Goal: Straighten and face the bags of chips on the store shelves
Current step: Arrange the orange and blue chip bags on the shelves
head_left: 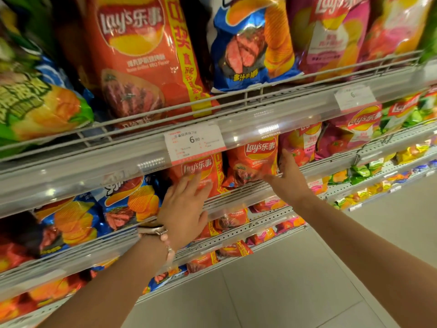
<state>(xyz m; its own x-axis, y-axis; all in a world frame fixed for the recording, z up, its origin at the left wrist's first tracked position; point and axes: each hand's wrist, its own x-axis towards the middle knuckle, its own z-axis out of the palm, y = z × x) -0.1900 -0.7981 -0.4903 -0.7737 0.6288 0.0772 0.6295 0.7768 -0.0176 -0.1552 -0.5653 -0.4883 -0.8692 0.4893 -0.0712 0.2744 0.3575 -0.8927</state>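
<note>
From my remote seat, the orange chip bags (253,162) looked like glossy plastic film, crinkled and catching the light. The blue bag (250,43) above shone the same way. The shelf rails (236,100) were thin grey-painted metal wire, and the price strip (260,129) was clear glossy plastic over a matt paper label (194,143). The floor (283,292) was smooth pale tile, faintly reflective. A bracelet (169,245) seemed beaded.
</note>
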